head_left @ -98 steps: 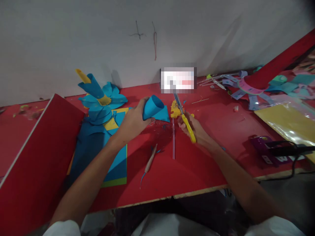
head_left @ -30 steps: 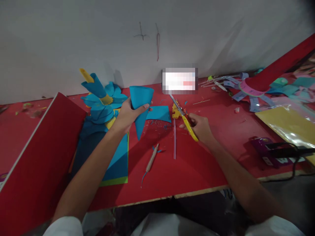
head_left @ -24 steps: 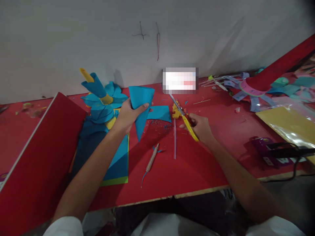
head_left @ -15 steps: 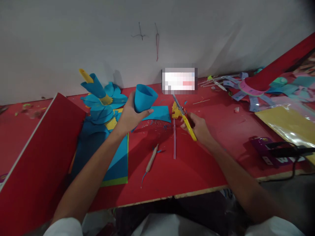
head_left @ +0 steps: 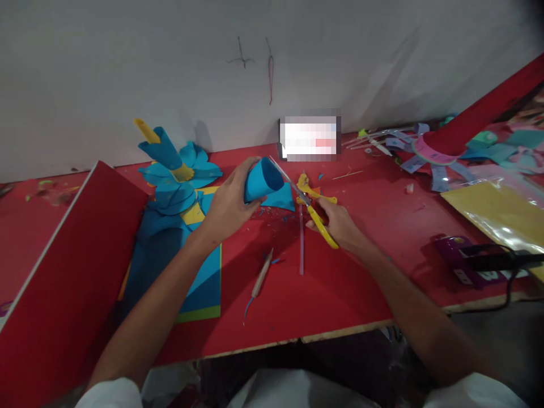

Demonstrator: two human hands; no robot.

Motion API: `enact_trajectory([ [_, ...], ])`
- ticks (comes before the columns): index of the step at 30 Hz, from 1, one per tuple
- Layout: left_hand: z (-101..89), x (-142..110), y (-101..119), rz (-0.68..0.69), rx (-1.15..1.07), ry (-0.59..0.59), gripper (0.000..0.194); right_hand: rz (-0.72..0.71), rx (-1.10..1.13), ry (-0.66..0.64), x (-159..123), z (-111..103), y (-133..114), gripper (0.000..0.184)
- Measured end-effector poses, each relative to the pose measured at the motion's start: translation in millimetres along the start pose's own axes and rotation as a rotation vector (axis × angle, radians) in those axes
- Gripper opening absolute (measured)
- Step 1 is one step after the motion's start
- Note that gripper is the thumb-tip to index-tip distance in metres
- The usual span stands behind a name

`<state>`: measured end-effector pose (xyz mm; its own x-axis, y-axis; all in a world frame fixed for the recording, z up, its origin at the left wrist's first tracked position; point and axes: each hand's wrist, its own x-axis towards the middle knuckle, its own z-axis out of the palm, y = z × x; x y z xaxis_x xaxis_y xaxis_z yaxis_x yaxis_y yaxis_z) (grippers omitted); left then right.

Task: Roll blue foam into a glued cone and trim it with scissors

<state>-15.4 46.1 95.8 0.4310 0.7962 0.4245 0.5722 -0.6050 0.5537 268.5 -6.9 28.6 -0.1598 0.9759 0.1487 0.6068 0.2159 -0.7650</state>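
My left hand (head_left: 232,201) is closed round a blue paper cone (head_left: 260,182), its open end tipped toward the right. In my right hand (head_left: 335,221) is a pair of yellow-handled scissors (head_left: 317,218), their blades pointing up and left at the cone's mouth. Whether the blades touch the paper I cannot tell. Behind the scissors lies a yellow glue gun-like object (head_left: 303,182), partly hidden. A flat blue paper piece (head_left: 281,198) rests below the cone. Nearer me are a wooden-handled tool (head_left: 262,275) with a thin bent tip and a clear stick (head_left: 301,243).
A blue paper flower (head_left: 181,170) stands at left above blue sheets (head_left: 199,289). A red board (head_left: 72,243) leans at far left. A blurred-out screen (head_left: 310,136) stands by the wall. At right are a purple box (head_left: 457,260), a cable and a yellow packet (head_left: 501,215).
The blue cone has moved right and down and turned its mouth toward the scissors. My right hand has shifted slightly left, and the scissor blades now lean further left.
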Motion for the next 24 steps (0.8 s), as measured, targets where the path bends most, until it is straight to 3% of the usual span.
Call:
enact_trajectory([
  [9,-2.3,-0.2,4.1,-0.014,-0.015,-0.046,0.07,0.009,-0.037,0.101,0.0,1.5,4.5,0.043],
  [24,-6.3,1.7,0.7,-0.039,-0.105,-0.088,0.069,0.007,-0.05,0.14,-0.6,2.2,4.1,0.059],
])
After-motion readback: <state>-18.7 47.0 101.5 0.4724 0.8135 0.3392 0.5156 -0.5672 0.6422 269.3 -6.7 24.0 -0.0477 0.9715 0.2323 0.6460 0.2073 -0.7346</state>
